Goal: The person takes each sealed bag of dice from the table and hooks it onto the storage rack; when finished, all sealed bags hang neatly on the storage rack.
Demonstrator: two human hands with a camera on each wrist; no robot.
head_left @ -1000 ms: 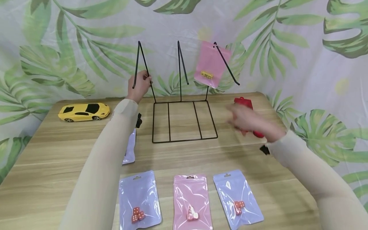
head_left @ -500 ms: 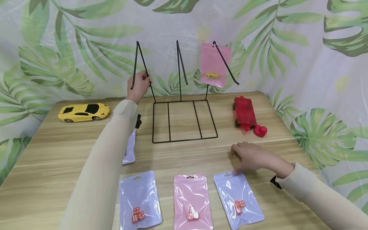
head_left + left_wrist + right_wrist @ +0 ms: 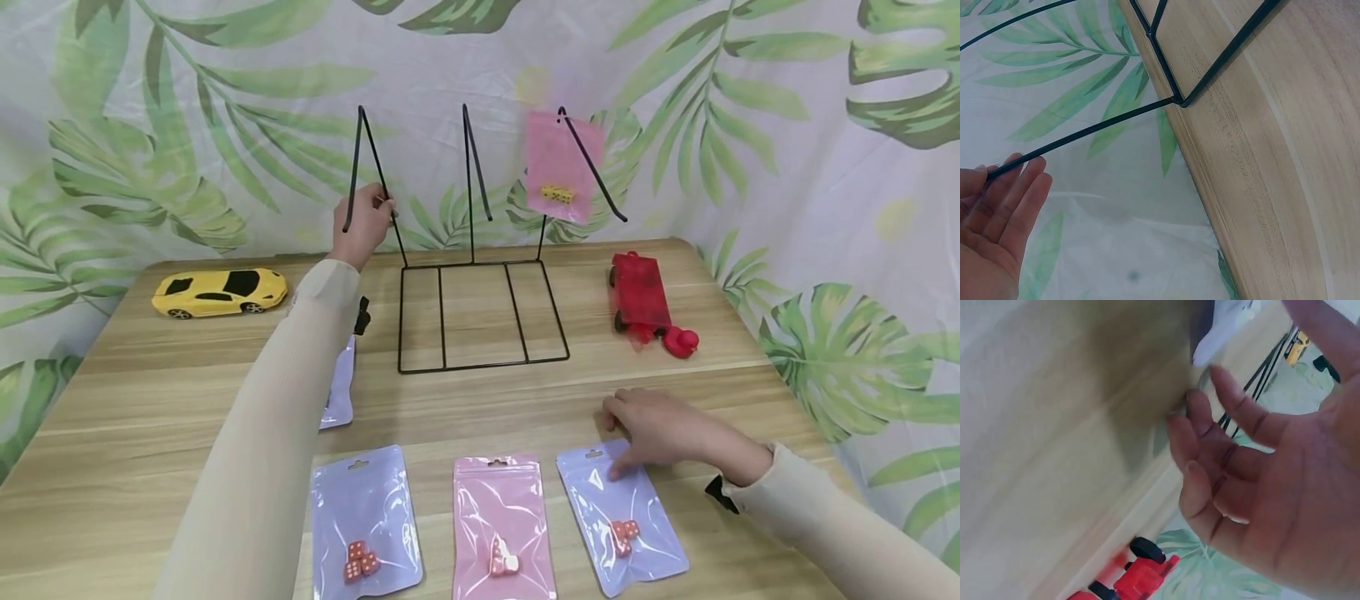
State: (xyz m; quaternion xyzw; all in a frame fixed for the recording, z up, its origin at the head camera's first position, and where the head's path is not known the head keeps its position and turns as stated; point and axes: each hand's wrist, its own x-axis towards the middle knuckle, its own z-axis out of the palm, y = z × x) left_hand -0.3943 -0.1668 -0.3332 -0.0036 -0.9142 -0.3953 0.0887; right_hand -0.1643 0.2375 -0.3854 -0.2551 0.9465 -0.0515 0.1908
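My left hand (image 3: 363, 221) pinches the left upright of a black wire display rack (image 3: 442, 317). In the left wrist view, thumb and fingers close on the upright, which runs to a lower corner (image 3: 1177, 100) by the table edge. A pink zip pouch (image 3: 543, 158) with yellow dice hangs from the rack's right hook. My right hand (image 3: 656, 429) is palm down over the top of the right lavender pouch (image 3: 645, 546), which holds orange dice; its thumb overlaps the pouch. In the right wrist view, the fingers are loosely bent, with a pouch corner (image 3: 1210, 340) beyond them.
A pink pouch (image 3: 498, 492) and another lavender pouch (image 3: 367, 492), each with dice, lie at the front. A further lavender pouch (image 3: 341, 387) is partly behind the left sleeve. A yellow toy car (image 3: 221, 292) stands left; a red toy vehicle (image 3: 639, 292) and red duck (image 3: 680, 342) stand right.
My right hand has come down from beside the red toy vehicle to the top of the right lavender pouch. The hanging pink pouch has swung slightly right. My left hand keeps its place on the rack.
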